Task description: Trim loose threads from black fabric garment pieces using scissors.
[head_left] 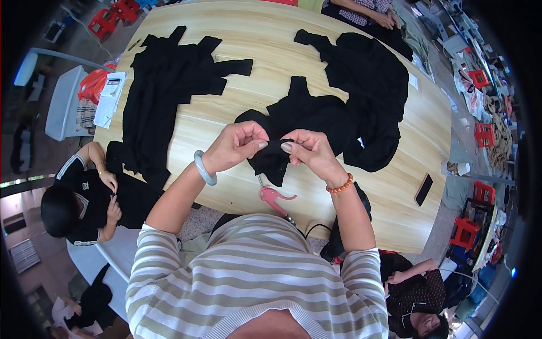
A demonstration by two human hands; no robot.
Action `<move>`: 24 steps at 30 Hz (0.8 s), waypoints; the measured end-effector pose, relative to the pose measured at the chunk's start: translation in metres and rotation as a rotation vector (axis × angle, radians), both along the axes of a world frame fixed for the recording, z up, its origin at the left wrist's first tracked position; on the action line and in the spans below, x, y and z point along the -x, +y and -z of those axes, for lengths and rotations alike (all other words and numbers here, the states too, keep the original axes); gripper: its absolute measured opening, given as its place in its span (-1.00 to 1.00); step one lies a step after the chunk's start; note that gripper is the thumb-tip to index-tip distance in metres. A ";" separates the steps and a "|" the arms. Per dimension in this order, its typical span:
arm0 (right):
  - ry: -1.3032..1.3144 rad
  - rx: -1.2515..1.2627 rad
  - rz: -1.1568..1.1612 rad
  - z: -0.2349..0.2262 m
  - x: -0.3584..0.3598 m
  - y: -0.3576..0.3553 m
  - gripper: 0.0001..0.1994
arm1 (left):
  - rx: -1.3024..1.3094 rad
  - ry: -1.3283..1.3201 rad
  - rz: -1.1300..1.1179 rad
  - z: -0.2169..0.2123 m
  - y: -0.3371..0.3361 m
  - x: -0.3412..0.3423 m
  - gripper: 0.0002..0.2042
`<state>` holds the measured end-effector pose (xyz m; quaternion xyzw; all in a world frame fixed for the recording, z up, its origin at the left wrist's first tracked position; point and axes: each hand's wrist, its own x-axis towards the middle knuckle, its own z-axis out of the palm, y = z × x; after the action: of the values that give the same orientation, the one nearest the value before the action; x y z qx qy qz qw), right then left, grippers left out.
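Both my hands pinch the edge of a black garment [274,157] above the near middle of the table. My left hand [240,146], below a pale bangle, grips it between thumb and fingers. A short way to its right, my right hand [312,152] pinches the same cloth, an orange bead bracelet at its wrist. The rest of this dark cloth spreads out behind my hands, next to a larger heap of black garments [372,85]. Just below my hands, a pink-handled air gun [274,198] lies near the table edge.
More black garments [158,90] lie in a pile on the left of the wooden table [226,118]. A phone [423,189] rests at the right edge. People sit at the left [73,192], lower right [418,288] and far side [361,11]. Red stools [466,233] stand beyond.
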<state>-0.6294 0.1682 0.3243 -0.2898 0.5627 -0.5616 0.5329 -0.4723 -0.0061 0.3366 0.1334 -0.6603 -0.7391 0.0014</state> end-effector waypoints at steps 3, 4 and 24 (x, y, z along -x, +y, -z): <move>-0.073 0.079 -0.006 0.009 0.001 0.002 -0.86 | 0.053 -0.014 -0.045 0.003 -0.002 0.000 -0.95; -0.146 0.125 0.006 0.011 0.001 0.002 -0.85 | 0.035 0.006 -0.067 0.002 -0.001 0.001 -0.95; -0.294 0.112 0.200 -0.007 0.005 -0.002 -0.91 | 0.729 0.498 -0.426 0.013 0.087 -0.011 -0.68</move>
<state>-0.6342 0.1667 0.3316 -0.1765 0.4726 -0.6784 0.5341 -0.4608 0.0806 0.3237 0.0756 -0.8138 -0.4523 0.3570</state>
